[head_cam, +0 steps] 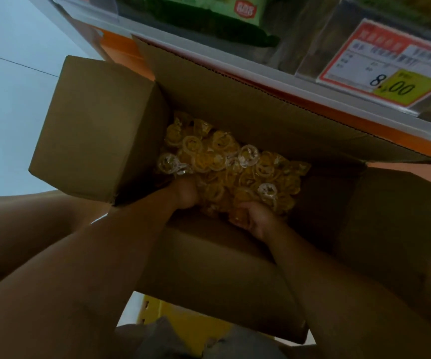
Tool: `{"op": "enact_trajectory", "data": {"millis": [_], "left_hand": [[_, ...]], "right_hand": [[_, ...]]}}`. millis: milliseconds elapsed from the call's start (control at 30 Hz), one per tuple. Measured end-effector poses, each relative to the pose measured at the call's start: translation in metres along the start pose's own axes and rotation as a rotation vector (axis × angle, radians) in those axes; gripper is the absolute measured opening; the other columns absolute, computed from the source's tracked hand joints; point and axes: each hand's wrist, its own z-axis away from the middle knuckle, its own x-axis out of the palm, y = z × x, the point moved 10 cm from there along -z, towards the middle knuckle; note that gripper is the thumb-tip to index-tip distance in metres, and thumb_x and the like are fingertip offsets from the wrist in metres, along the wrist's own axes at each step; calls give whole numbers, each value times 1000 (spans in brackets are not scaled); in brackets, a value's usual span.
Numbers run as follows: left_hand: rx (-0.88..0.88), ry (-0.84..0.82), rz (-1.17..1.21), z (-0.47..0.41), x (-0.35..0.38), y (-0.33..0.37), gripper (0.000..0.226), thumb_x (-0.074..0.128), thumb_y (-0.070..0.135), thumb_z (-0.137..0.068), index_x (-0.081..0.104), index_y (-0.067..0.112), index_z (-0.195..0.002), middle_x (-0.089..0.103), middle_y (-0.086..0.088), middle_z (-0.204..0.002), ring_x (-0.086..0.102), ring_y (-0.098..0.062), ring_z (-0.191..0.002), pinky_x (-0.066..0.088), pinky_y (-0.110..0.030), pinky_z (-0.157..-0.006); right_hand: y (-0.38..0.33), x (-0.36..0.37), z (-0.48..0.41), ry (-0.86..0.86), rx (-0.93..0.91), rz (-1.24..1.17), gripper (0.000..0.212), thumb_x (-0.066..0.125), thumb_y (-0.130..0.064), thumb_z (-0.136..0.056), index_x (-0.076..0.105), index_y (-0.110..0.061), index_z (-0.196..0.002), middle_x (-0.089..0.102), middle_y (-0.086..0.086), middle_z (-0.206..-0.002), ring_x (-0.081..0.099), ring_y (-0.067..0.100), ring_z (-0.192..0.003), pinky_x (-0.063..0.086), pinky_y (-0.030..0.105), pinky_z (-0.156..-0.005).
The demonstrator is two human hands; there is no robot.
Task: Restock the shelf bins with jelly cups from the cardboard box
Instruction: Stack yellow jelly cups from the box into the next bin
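While the yellow jelly cups [224,164] lie heaped in the open cardboard box [92,125], we note our left hand [185,195] dug into the pile's near edge, fingers buried so its grip cannot be told, our right hand [253,220] just right of it curled round a few cups, and a price tag [390,66] beyond the box at far right.

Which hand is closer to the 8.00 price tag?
Right. The right hand is in the cardboard box, below-left of the price tag; the left hand sits farther left.
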Motion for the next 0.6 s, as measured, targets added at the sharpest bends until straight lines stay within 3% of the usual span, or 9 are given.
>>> {"op": "enact_trajectory", "data": {"millis": [133, 200, 267, 333, 400, 500, 600], "left_hand": [[-13, -107, 67, -4, 8, 4, 20, 56, 8, -94, 63, 4, -113, 59, -17, -126, 59, -32, -108, 47, -33, -89], [-48, -154, 103, -8, 16, 2, 30, 56, 11, -95, 57, 8, -125, 57, -13, -126, 59, -32, -109, 51, -34, -89], [-51, -176, 143, -9, 20, 5, 55, 61, 15, -91, 43, 23, -142, 46, -4, -133, 54, -31, -116, 50, -41, -96], [-56, -180, 214, -9, 23, 8, 73, 68, 13, -83, 37, 31, -147, 42, -5, -139, 51, -31, -120, 50, -41, -96], [-61, -175, 322, -6, 26, 11, 70, 70, 13, -77, 44, 33, -139, 50, -3, -130, 55, -25, -111, 52, -35, -90], [-87, -224, 494, 5, 31, 15, 48, 63, -1, -84, 52, 32, -118, 61, -2, -98, 60, -16, -84, 50, -27, -74], [-43, -225, 563, 21, 27, 25, 30, 63, -3, -84, 60, 23, -100, 63, -2, -85, 58, -12, -73, 46, -25, -66]], "right_hand": [[-9, 13, -3, -46, -4, -19, 38, 45, 2, -95, 45, -14, -129, 61, 10, -99, 62, 22, -85, 52, 40, -82], [-10, 16, -7, -49, 6, 2, 37, 45, 1, -95, 46, -9, -131, 61, 11, -98, 62, 22, -85, 53, 38, -80], [-9, 18, -7, -49, 18, 28, 34, 45, 1, -95, 49, -8, -128, 61, 11, -97, 61, 22, -85, 53, 36, -78], [-7, 18, -7, -60, 25, 37, 33, 47, 0, -94, 52, -7, -126, 63, 11, -97, 62, 22, -85, 53, 35, -80], [-5, 19, -4, -80, 29, 31, 32, 49, 0, -93, 54, -8, -124, 65, 11, -100, 63, 23, -88, 54, 35, -80], [-10, 26, 10, -152, 26, -21, 25, 47, 2, -93, 57, -12, -111, 64, 12, -103, 64, 25, -92, 57, 36, -74], [-22, 33, 33, -254, -19, -78, 28, 44, 5, -93, 55, -14, -111, 65, 13, -104, 65, 26, -93, 55, 40, -82]]}}
